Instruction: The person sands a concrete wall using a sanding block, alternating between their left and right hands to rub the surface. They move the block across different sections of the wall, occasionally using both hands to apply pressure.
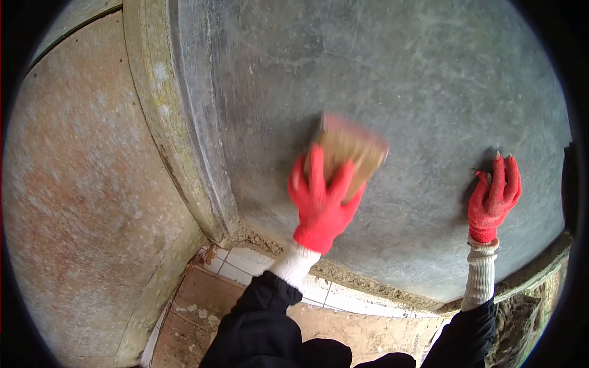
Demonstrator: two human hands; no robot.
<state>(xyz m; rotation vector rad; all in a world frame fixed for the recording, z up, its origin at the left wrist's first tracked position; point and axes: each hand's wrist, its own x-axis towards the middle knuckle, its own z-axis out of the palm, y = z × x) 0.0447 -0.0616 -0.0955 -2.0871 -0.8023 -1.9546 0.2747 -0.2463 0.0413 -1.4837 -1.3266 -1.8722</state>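
My left hand [324,205], in a red glove with a white knitted cuff, is wrapped round a tan wooden block [350,147] with a blurred reddish far edge. The block lies against a grey, scuffed surface [399,80], left of its middle. Further right, my right hand [496,195] wears a red glove too and rests on the same grey surface. Its fingers are stretched out, two bare fingertips show through the glove, and it holds nothing.
A worn wooden frame [165,116] borders the grey surface on the left, beside a mottled reddish-brown panel [86,178]. Below run crumbly mortar, white tiles [242,257] and a brown cardboard sheet [362,328] on the floor. Rough debris [518,319] lies at lower right.
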